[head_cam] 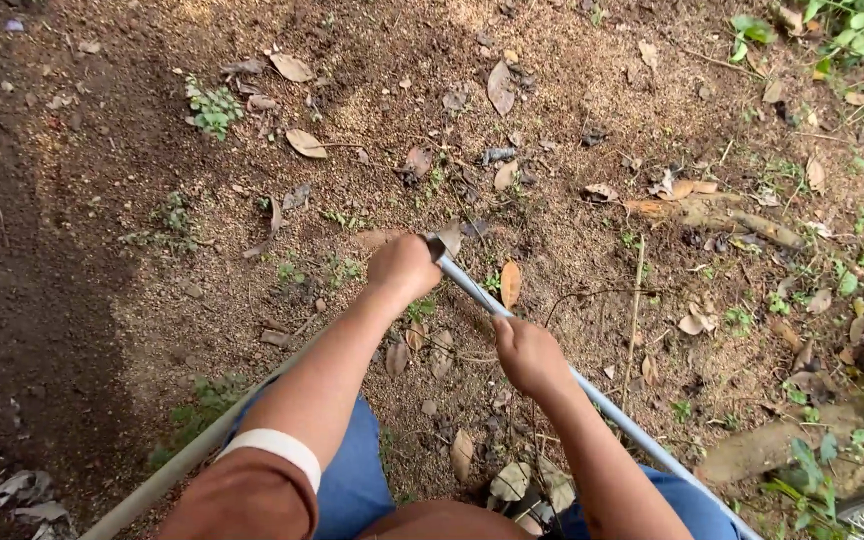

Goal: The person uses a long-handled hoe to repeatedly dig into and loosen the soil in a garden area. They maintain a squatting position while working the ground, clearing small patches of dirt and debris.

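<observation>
Both hands were clenched on one long pale metal pole (pixel 552 362), spaced apart along it, probably for leverage. Left hand (pixel 404 268) was wrapped around the top end, fingers (pixel 422 285) fully closed. Right hand (pixel 529 355) gripped lower on the shaft, also closed tight. Pole ran down-right past the right hand. Bare soil (pixel 372 130) and dry leaves (pixel 304 143) lay beyond the left fingers.
</observation>
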